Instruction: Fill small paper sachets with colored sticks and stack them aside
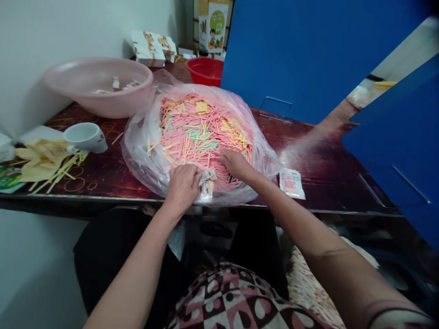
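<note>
A large clear plastic bag [137, 141] lies wide open on the table, filled with thin coloured sticks [192, 132], mostly pink with some yellow and green. At the bag's near edge my left hand [184, 185] is closed, with small printed packets [207, 185] by its fingertips; the fingers' undersides are hidden. My right hand [235, 164] reaches in over the near right of the heap. Its fingers are bent together among the sticks, pinching at them. To the right of the bag lies a small stack of white and red packets [291, 183].
Left of the bag are a pink basin [99, 87] with small pieces inside, a white cup [86, 137], rubber bands and yellow strips [56, 171]. Behind stand a red basin [206, 71] and white boxes [149, 48]. Blue panels with wire handles [275, 108] border the right.
</note>
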Tool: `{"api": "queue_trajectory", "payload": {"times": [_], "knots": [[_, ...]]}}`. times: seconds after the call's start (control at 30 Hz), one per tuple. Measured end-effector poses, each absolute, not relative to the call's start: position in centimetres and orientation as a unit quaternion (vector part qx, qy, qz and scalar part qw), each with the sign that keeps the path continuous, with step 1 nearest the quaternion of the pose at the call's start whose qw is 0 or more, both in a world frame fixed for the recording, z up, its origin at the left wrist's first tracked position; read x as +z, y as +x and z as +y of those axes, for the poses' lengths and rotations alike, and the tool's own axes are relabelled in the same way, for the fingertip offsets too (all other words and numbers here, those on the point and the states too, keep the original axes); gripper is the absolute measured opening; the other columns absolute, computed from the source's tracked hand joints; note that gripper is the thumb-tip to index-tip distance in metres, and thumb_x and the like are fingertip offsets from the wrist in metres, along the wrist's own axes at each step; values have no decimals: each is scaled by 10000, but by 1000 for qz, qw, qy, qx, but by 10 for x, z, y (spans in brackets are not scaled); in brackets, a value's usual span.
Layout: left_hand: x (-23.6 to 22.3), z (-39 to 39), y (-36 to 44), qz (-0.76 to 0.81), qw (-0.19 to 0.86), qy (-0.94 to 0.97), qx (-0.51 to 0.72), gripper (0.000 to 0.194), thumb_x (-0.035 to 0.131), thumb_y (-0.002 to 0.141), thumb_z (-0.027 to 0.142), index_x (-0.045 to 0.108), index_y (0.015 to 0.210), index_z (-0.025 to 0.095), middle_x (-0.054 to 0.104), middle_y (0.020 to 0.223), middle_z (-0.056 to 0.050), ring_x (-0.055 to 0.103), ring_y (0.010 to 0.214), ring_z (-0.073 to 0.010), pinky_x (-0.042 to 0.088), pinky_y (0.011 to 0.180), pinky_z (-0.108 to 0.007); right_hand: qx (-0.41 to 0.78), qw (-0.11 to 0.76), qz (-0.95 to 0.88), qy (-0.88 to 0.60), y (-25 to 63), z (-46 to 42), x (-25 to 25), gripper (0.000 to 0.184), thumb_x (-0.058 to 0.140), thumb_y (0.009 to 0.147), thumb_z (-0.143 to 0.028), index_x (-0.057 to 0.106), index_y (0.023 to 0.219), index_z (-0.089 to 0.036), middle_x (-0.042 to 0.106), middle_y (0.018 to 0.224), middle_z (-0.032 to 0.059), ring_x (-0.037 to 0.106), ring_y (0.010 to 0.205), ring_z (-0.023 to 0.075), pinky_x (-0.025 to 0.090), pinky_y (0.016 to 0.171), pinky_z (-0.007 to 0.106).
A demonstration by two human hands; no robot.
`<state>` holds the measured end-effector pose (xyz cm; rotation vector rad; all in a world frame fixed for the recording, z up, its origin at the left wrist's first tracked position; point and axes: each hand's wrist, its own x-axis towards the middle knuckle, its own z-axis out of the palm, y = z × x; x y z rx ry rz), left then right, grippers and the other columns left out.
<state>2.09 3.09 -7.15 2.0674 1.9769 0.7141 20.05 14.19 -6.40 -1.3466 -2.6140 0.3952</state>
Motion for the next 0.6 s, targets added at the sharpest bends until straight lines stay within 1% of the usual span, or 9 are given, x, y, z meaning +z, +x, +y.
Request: {"api": "queue_trajectory", "payload": {"times": [0.07,0.13,0.23,0.3,0.4,0.47,0.5,0.57,0.6], "knots": [[-74,33,20,646,90,706,274,133,531,931,178,558,808,219,733,969,-90,643,990,-288,434,915,-432,159,128,-879,-431,203,147,-68,193,464,1010,-155,649,958,-152,734,1098,142,648,1023,232,466,926,323],[-76,35,20,621,81,717,305,111,541,937,193,563,833,222,737,1040,-92,638,1045,-284,434,951,-436,189,173,-867,-427,206,152,-71,158,498,974,-158,595,852,-185,726,1009,111,631,954,219,472,913,332],[-77,37,20,604,66,722,331,103,548,942,213,566,841,222,729,1059,-94,629,1076,-284,432,968,-439,287,250,-807,-451,209,157,-74,189,518,950,-211,486,765,-229,680,832,42,600,788,186,491,807,321],[-78,38,20,605,69,718,338,116,540,943,211,564,830,221,725,1018,-85,633,1037,-275,433,951,-431,395,319,-740,-441,209,156,-75,186,499,963,-266,465,782,-240,655,785,12,594,724,164,498,744,303],[-78,40,20,618,83,699,351,130,525,942,211,562,818,222,712,940,-70,636,961,-259,435,898,-406,502,422,-654,-377,205,150,-79,126,502,961,-342,546,939,-226,645,798,-14,608,728,146,506,743,292],[-79,40,20,630,87,683,360,140,522,941,215,564,808,223,703,905,-65,632,932,-254,432,868,-394,503,445,-645,-365,201,144,-83,170,532,932,-350,590,1010,-211,627,788,-29,594,734,139,493,761,291],[-79,40,19,635,89,676,362,143,522,941,217,566,805,223,700,896,-64,630,928,-253,429,859,-391,491,440,-653,-373,199,142,-86,167,546,913,-340,608,990,-205,618,779,-32,584,736,138,482,767,292],[-79,40,19,641,93,671,362,144,527,938,216,570,801,223,696,888,-62,629,928,-252,428,855,-387,458,415,-679,-396,197,138,-91,142,564,891,-326,624,875,-199,618,773,-24,577,754,141,464,792,299],[-79,40,19,642,96,670,361,141,530,935,213,573,801,223,695,886,-60,629,927,-251,429,857,-387,443,404,-690,-404,197,137,-92,164,568,894,-335,621,820,-198,629,780,-15,582,772,146,461,809,305]]}}
